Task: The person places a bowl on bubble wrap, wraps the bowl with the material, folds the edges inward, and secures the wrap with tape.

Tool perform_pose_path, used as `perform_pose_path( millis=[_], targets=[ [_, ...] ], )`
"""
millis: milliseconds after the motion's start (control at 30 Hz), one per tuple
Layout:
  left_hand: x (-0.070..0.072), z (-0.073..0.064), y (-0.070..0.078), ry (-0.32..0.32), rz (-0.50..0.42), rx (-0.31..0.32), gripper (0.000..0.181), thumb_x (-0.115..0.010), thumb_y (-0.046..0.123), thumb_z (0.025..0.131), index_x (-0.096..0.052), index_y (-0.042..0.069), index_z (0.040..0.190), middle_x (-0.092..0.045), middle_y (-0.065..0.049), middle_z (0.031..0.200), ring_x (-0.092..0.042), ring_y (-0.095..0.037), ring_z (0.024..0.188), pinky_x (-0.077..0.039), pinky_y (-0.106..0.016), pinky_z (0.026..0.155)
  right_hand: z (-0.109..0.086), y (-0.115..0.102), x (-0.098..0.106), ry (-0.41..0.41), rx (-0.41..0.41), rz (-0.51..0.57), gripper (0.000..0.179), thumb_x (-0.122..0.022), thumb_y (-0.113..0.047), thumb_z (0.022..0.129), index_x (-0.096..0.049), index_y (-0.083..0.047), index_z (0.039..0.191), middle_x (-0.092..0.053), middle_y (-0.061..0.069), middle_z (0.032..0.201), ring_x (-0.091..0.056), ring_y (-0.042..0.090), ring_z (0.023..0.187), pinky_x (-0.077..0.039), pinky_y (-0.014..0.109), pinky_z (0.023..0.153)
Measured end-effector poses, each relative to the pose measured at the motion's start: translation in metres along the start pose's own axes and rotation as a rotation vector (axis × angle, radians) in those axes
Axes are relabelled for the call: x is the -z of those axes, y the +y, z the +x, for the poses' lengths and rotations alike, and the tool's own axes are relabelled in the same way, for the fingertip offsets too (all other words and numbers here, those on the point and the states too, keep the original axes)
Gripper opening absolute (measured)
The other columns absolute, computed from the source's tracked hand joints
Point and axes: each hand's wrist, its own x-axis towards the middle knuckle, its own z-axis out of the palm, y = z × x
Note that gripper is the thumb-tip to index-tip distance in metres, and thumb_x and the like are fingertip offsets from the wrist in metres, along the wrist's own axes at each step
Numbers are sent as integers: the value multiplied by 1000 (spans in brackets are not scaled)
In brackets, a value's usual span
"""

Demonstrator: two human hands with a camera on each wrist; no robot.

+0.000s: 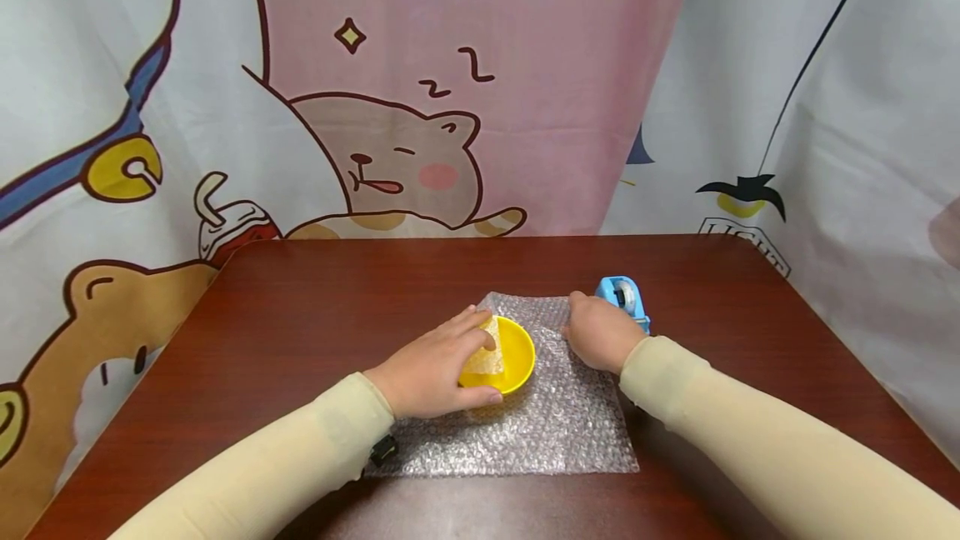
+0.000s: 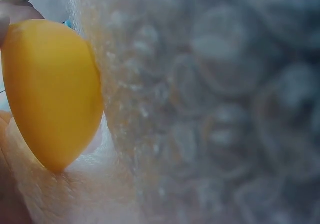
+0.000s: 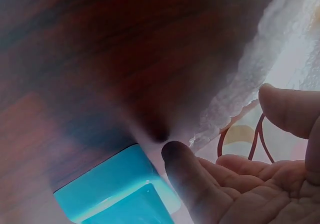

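Note:
A yellow bowl (image 1: 520,361) rests on a sheet of bubble wrap (image 1: 558,423). My left hand (image 1: 431,369) is at the bowl's left side and holds a folded-in corner of the wrap over the rim, the thumb along the near side. The left wrist view shows the bowl (image 2: 52,93) side-on, with blurred bubble wrap (image 2: 215,103) filling the right. Near the sheet's right edge is my right hand (image 1: 606,333). In the right wrist view, thumb and fingers of that hand (image 3: 250,179) stand apart with nothing gripped, the wrap's edge close by.
A light-blue tape dispenser (image 1: 633,302) with a roll stands just behind my right hand. The brown wooden table (image 1: 337,290) runs back to a printed cartoon curtain (image 1: 555,107). Something small and black (image 1: 383,449) shows beneath my left wrist.

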Motion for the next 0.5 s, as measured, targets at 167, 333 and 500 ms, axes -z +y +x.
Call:
perform_pose_path(
  millis=[167, 333, 500],
  targets=[
    [0, 0, 0, 5, -4, -3, 63, -69, 59, 95, -60, 14, 137, -30, -11, 173, -22, -31, 163, -25, -48, 131, 3, 0, -1, -10, -16, 7, 57, -68, -21, 102, -47, 14, 141, -70, 27, 120, -72, 32, 101, -63, 50, 90],
    [-1, 0, 0, 10, -11, -3, 64, -69, 59, 95, -59, 13, 138, -30, -12, 173, -21, -31, 163, -25, -47, 131, 4, -1, -3, -6, -21, 14, 62, -68, -20, 102, -43, 15, 147, -67, 30, 130, -71, 36, 112, -60, 53, 97],
    [-1, 0, 0, 17, -22, -6, 64, -70, 58, 95, -58, 12, 138, -30, -12, 173, -22, -31, 163, -25, -47, 131, 5, -3, -4, 3, -28, 29, 68, -69, -18, 101, -38, 15, 152, -60, 31, 143, -63, 41, 131, -55, 55, 106]
  ],
)
